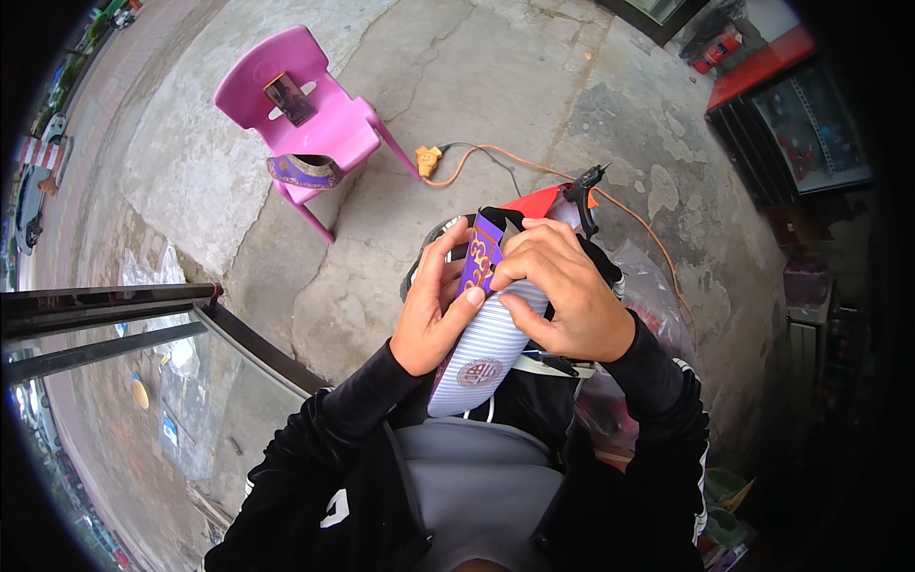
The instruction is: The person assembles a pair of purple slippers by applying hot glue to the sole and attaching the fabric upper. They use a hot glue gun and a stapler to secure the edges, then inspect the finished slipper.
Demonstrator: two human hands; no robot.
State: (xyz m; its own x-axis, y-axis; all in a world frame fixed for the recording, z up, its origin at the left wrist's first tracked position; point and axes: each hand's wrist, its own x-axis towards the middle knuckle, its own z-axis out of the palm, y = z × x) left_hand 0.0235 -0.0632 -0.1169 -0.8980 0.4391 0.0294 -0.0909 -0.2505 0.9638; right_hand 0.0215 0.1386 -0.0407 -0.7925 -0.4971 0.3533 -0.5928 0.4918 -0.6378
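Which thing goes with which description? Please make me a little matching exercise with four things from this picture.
Things:
1. Chair
2. Purple strip
3. Cable connector
4. Pointed tool

Descriptions:
A. Yellow
B. Black
C. Pink
D. Between the left hand and the right hand

Right pairs: 1-C, 2-D, 3-A, 4-B

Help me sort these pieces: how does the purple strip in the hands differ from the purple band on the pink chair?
The purple strip is gripped in the left hand; the purple band rests on the pink chair, untouched. The strip's visible part looks fairly straight; the band curves. Both carry gold-coloured patterning on purple.
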